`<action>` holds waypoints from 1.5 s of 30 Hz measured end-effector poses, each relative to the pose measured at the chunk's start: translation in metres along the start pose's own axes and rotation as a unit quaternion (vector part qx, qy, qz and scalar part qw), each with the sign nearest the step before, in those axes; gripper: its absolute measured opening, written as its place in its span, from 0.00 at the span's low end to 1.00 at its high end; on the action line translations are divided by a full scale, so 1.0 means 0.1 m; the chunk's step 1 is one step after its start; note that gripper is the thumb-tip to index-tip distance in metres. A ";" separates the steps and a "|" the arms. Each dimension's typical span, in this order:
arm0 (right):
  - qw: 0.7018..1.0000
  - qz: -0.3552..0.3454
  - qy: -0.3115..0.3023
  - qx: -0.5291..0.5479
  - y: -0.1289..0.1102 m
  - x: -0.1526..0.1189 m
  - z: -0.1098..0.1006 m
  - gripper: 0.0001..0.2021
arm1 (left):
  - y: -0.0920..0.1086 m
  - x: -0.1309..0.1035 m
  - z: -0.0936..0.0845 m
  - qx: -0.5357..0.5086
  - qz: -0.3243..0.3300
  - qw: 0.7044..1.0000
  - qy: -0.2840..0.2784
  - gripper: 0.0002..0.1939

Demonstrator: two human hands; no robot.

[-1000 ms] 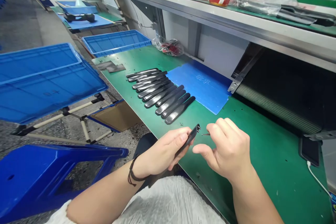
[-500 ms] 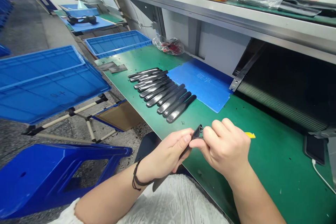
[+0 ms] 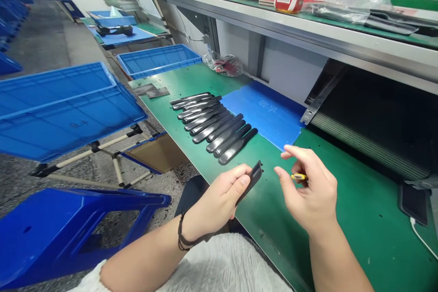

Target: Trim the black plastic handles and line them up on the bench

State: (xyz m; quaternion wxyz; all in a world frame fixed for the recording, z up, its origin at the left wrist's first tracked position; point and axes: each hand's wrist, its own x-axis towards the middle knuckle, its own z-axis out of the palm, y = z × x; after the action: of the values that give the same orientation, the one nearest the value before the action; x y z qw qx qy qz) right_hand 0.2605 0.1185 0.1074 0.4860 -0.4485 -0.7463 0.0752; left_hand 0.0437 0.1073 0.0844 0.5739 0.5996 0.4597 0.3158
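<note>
My left hand is wrapped round a long black piece, whose open end points up and to the right over the table's front edge. To its right, my right hand holds a small yellow tool against the palm with the curled fingers, while thumb and index finger are apart. The two hands do not touch. Beyond them, several glossy black pieces lie side by side in a slanting row on the green table.
A blue sheet lies behind the row. Blue crates and a blue stool stand at the left. A metal shelf crosses above the table. A phone with a white cable lies at the right.
My right hand has moved right, away from the black piece, and its thumb and index finger have opened. The yellow tool now shows inside the hand. The view has shifted slightly.
</note>
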 end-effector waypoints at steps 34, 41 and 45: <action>0.813 0.366 0.099 -0.441 1.55 0.41 -0.81 0.22 | -1.13 1.23 -0.16 0.586 0.204 0.770 0.148 0.28; 0.663 0.558 0.072 -0.494 2.12 0.75 -1.82 0.20 | -1.15 1.35 -0.39 0.694 0.201 0.680 0.124 0.29; 0.650 0.568 0.020 -0.505 1.96 0.84 -1.91 0.19 | -0.99 1.45 -0.41 0.679 0.175 0.698 0.147 0.27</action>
State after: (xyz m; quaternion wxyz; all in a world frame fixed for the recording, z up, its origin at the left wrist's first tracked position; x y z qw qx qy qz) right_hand 0.5180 0.2344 0.1538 0.0614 -0.9622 -0.2585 -0.0603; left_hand 0.0426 0.2478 -0.0279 -0.1290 0.8418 0.5151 0.0971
